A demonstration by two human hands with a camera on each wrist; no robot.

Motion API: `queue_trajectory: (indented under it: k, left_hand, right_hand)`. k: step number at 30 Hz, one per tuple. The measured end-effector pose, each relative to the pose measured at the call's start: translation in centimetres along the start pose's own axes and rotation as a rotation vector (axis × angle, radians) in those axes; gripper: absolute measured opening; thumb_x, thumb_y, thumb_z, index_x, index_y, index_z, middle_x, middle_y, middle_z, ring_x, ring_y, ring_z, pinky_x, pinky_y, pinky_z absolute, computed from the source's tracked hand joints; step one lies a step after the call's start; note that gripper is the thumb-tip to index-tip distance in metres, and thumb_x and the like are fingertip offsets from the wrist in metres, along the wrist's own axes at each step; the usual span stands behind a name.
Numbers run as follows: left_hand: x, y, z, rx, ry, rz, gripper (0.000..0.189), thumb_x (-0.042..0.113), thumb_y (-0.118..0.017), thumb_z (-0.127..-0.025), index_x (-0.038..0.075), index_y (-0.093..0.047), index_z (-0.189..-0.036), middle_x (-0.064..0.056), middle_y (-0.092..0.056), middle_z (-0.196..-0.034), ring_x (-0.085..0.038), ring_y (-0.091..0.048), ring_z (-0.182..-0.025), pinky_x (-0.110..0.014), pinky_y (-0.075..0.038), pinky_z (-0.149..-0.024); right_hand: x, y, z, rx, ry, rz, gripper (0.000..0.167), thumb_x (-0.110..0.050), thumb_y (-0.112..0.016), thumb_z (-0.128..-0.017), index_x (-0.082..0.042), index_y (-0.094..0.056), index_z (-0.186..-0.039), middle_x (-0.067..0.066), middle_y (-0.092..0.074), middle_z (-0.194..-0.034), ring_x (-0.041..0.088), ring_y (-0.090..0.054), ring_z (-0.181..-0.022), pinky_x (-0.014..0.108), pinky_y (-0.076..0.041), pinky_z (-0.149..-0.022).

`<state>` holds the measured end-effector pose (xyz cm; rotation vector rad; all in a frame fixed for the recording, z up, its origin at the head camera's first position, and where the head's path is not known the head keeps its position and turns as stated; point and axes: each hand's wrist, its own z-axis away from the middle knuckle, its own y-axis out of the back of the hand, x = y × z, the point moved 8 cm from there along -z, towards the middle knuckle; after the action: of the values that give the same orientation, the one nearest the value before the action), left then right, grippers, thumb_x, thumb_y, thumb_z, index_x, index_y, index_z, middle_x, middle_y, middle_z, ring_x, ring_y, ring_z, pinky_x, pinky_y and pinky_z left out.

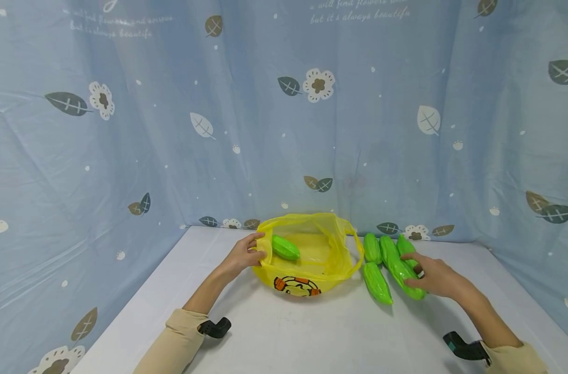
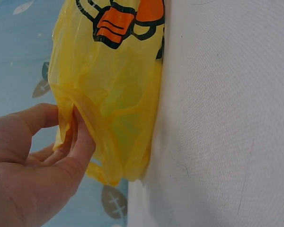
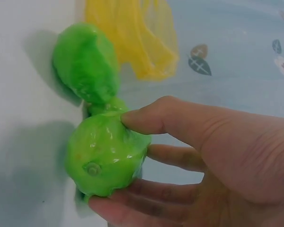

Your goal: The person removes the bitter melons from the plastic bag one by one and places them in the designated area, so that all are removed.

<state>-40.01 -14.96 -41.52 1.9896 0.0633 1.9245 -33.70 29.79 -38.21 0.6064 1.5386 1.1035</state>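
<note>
A yellow plastic bag (image 1: pixel 333 281) with a cartoon print stands with its mouth wide, one shiny green gourd (image 1: pixel 286 248) lying inside. My left hand (image 1: pixel 241 255) pinches the bag's left rim between thumb and fingers; the left wrist view shows the film folded between them. To the right of the bag, my right hand (image 1: pixel 437 277) holds a long green gourd (image 1: pixel 396 265), thumb on the near side and fingers spread round the other. In the right wrist view this gourd's blunt end (image 3: pixel 102 156) faces the camera. Another gourd (image 1: pixel 405 245) lies just beyond it, partly hidden by the fingers.
Two more green gourds, a back one (image 1: pixel 372 248) and a front one (image 1: pixel 377 283), lie end to end between the bag's right handle (image 1: pixel 359 252) and the held gourd. A blue patterned curtain (image 1: pixel 265 156) borders the white table (image 1: pixel 284 337) at the back and sides.
</note>
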Motion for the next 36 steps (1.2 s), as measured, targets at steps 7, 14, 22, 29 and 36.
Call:
queue_trajectory:
  k: [7, 14, 22, 29, 36]
  left_hand:
    - [0.0, -0.1, 0.0, 0.009, 0.011, 0.008, 0.067, 0.011, -0.066, -0.090, 0.014, -0.037, -0.150, -0.016, -0.051, -0.143, -0.024, -0.063, -0.112, -0.038, -0.059, -0.085]
    - [0.1, -0.1, 0.1, 0.010, 0.012, 0.021, 0.065, 0.010, -0.066, -0.091, 0.015, -0.039, -0.150, -0.014, -0.052, -0.144, -0.022, -0.064, -0.110, -0.038, -0.059, -0.085]
    - [-0.1, -0.1, 0.0, 0.021, 0.010, 0.018, 0.065, 0.011, -0.067, -0.090, 0.015, -0.039, -0.150, -0.015, -0.052, -0.143, -0.023, -0.063, -0.112, -0.038, -0.060, -0.084]
    - [0.0, 0.0, 0.0, 0.024, 0.012, 0.012, 0.065, 0.011, -0.067, -0.090, 0.016, -0.040, -0.149, -0.014, -0.052, -0.143, -0.022, -0.064, -0.111, -0.038, -0.060, -0.084]
    - [-0.1, 0.0, 0.0, 0.027, 0.017, 0.009, 0.065, 0.010, -0.067, -0.090, 0.016, -0.040, -0.149, -0.014, -0.053, -0.142, -0.021, -0.064, -0.109, -0.037, -0.060, -0.084]
  right_hand:
    - [0.1, -0.5, 0.4, -0.020, -0.031, -0.008, 0.071, -0.028, -0.076, -0.083, 0.005, -0.045, -0.138, 0.025, -0.067, -0.105, 0.028, -0.067, -0.086, 0.035, -0.054, -0.061]
    - [0.5, -1.1, 0.6, -0.050, -0.065, -0.072, 0.072, -0.028, -0.075, -0.085, 0.006, -0.042, -0.140, 0.025, -0.067, -0.104, 0.019, -0.066, -0.074, 0.033, -0.054, -0.058]
    - [0.7, -1.9, 0.3, -0.065, -0.106, -0.103, 0.073, -0.027, -0.075, -0.085, 0.007, -0.041, -0.140, 0.026, -0.065, -0.105, 0.020, -0.066, -0.074, 0.034, -0.057, -0.058]
    - [0.4, -2.1, 0.4, -0.070, -0.113, -0.118, 0.071, -0.027, -0.074, -0.085, 0.006, -0.042, -0.139, 0.022, -0.065, -0.101, 0.019, -0.066, -0.068, 0.033, -0.057, -0.057]
    - [0.4, -2.2, 0.5, -0.067, -0.110, -0.142, 0.072, -0.028, -0.074, -0.086, 0.007, -0.041, -0.139, 0.018, -0.066, -0.098, 0.019, -0.066, -0.065, 0.034, -0.057, -0.057]
